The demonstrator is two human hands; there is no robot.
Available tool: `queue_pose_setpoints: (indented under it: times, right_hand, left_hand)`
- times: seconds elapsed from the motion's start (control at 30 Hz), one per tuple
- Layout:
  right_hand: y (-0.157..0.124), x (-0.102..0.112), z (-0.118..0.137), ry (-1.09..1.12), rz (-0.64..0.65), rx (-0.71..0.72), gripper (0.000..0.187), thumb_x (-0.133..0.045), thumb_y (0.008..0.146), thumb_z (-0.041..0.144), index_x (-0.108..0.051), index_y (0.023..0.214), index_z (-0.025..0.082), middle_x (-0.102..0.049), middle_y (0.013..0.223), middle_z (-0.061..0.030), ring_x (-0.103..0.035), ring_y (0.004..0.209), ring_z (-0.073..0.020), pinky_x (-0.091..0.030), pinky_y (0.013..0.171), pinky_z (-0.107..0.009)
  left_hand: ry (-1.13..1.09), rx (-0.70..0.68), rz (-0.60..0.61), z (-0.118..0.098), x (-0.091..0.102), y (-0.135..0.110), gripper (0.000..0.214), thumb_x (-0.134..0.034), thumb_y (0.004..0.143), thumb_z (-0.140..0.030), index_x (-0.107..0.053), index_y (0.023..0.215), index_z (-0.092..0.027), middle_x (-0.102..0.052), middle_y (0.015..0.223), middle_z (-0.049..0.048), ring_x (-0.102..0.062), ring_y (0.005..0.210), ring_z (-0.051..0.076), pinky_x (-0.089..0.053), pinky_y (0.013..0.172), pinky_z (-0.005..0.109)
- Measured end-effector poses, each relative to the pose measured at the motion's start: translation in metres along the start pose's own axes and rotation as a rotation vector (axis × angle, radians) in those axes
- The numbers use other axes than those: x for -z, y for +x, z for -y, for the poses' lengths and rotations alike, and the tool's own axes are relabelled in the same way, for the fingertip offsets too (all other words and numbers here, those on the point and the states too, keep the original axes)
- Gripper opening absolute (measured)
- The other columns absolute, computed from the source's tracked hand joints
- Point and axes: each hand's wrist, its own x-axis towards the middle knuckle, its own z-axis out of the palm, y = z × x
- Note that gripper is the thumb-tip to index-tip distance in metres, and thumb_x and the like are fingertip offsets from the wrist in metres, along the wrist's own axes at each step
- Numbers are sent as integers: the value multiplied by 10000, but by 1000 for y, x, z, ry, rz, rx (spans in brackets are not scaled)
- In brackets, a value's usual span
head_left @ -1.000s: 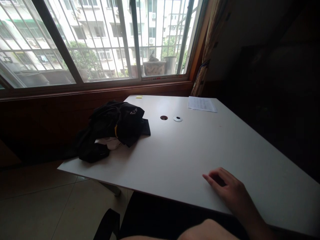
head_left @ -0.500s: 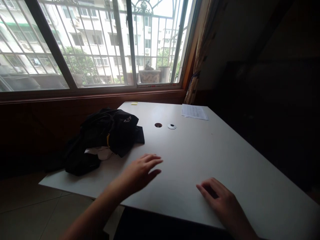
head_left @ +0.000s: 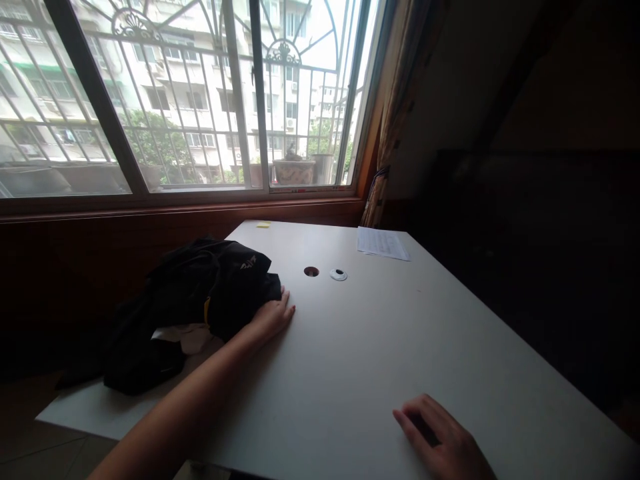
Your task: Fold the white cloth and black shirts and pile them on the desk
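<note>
A heap of black clothing [head_left: 235, 287] with light lettering and a yellow strip lies on the left of the white table [head_left: 360, 360]. My left hand [head_left: 274, 313] rests against the right edge of that heap, its visible fingers stretched forward and the thumb apart. Part of the fingers is hidden by the cloth, and no firm grip on it shows. Near the front of the table, my right hand [head_left: 440, 433] is loosely curled, with a gap between thumb and fingers and nothing seen inside. A whitish piece of cloth [head_left: 193, 339] shows under the black heap.
A round cable hole [head_left: 311, 272] and its white cover [head_left: 339, 275] are toward the back of the table. Printed papers [head_left: 383, 244] lie at the back right, a yellow note [head_left: 263, 225] at the back left. Beyond stands a barred window [head_left: 200, 100] with a curtain [head_left: 377, 180].
My left hand has moved forward and left, from above the table to the edge of the black clothing. My right hand keeps its curled shape. The view has tilted up slightly.
</note>
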Motion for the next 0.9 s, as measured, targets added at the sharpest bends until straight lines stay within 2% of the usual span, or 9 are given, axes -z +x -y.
queue_pose_setpoints:
  times: [0.1,0.2,0.27,0.33,0.43,0.53,0.6,0.73,0.9]
  right_hand:
    - [2,0,1,-29,-18,36,295,-531,989,414,-578,744,258,-631,715,-2,-655,647,-174,-555,625,-259]
    - [4,1,-1,-75,-18,93,255,-521,997,396,-629,814,256,-671,792,-22,-684,738,-189,-585,695,-283]
    - [5,5,-4,-133,-5,155,182,-553,980,398,-679,970,267,-710,935,-45,-705,866,-211,-602,783,-318]
    - [9,11,-7,-205,56,205,292,-605,949,411,-652,1211,291,-703,1147,-66,-691,1040,-239,-599,881,-355]
    - [25,20,-10,-282,198,233,600,-617,934,474,-449,1489,318,-545,1459,-82,-550,1313,-280,-547,1023,-413]
    - [52,21,-8,-300,325,220,726,-567,946,555,-294,1579,325,-319,1630,-71,-337,1477,-309,-440,1139,-478]
    - [73,14,-4,-287,407,221,776,-549,941,603,-248,1596,315,-218,1669,-65,-227,1520,-316,-355,1192,-507]
    - [110,-6,5,-241,560,270,895,-523,905,707,-194,1612,267,-117,1688,-81,-109,1546,-308,-192,1250,-528]
    - [136,-31,3,-197,673,281,1006,-469,871,793,-107,1620,228,-14,1686,-81,-28,1551,-293,-107,1265,-509]
  left_hand:
    - [-7,14,8,-3,-5,11,588,-276,1050,-436,-282,1566,-155,-142,1667,131,-450,1401,323,-424,1083,401]
    - [4,-18,27,-4,-6,6,619,-290,1042,-485,-282,1576,-171,-94,1674,98,-323,1478,313,-377,1135,402]
    - [39,-78,46,-5,-3,-6,640,-326,1034,-512,-303,1572,-168,-125,1670,99,-218,1517,294,-320,1179,407]
    - [90,-171,70,-8,0,-24,668,-335,1031,-557,-315,1571,-164,-158,1662,112,-159,1530,297,-274,1206,450]
    - [128,-389,83,-15,6,-56,735,-309,1014,-655,-278,1586,-194,-156,1661,105,-114,1533,319,-185,1232,536]
    - [128,-588,81,-28,13,-84,808,-328,989,-705,-153,1616,-226,-94,1670,96,-65,1535,332,-121,1240,569]
    - [122,-659,104,-39,17,-91,872,-349,960,-744,-102,1621,-231,-58,1671,102,-52,1534,345,-129,1240,572]
    - [123,-671,165,-53,18,-76,993,-350,894,-828,-130,1616,-182,-44,1663,146,-37,1530,364,-117,1237,580]
    - [130,-627,183,-45,3,-35,1066,-322,852,-881,-114,1615,-167,-23,1657,152,0,1532,346,-90,1237,576]
